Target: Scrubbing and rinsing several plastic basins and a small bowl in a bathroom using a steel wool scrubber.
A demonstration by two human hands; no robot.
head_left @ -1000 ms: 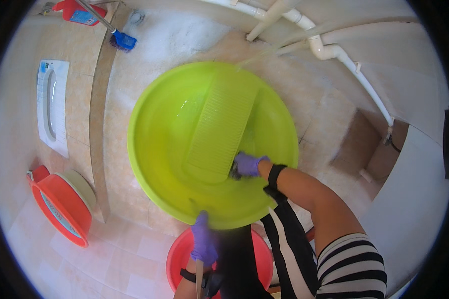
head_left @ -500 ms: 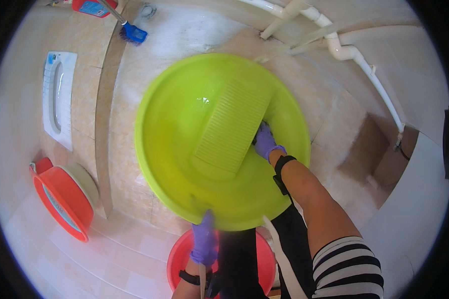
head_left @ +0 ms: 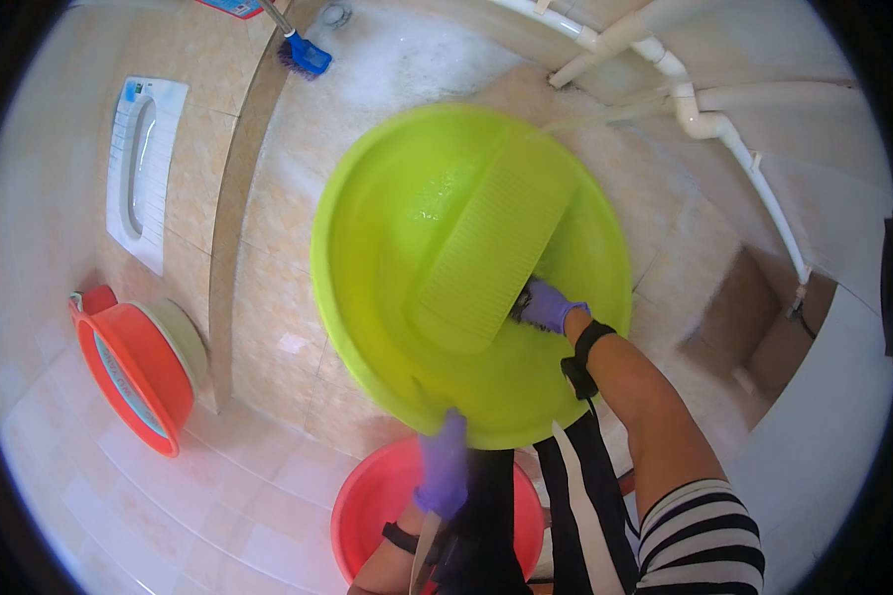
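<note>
A large yellow-green basin point(head_left: 367, 327) with a ribbed washboard point(head_left: 496, 233) built into its inside is held tilted in front of me. My left hand point(head_left: 444, 461), in a purple glove, grips its near rim; the fingertips are blurred. Inside the basin, my right hand point(head_left: 551, 302), also gloved in purple, is closed beside the washboard's lower right edge. It presses a small dark, bristly thing point(head_left: 522, 300) against the wall there, mostly hidden under the fingers. A little water glistens on the basin's left inner side.
Below the near rim stands a red basin point(head_left: 357, 516) on the floor. Nested orange and pale basins point(head_left: 149, 342) lean at the left, near a squat toilet point(head_left: 122, 188). A blue-headed brush point(head_left: 308, 57) lies by the step. White pipes point(head_left: 734, 139) run along the right wall; suds point(head_left: 397, 59) wet the far floor.
My right hand has slid nearer along the washboard's right edge, toward its lower end. The left hand keeps its place on the rim. The whole view has shifted slightly.
</note>
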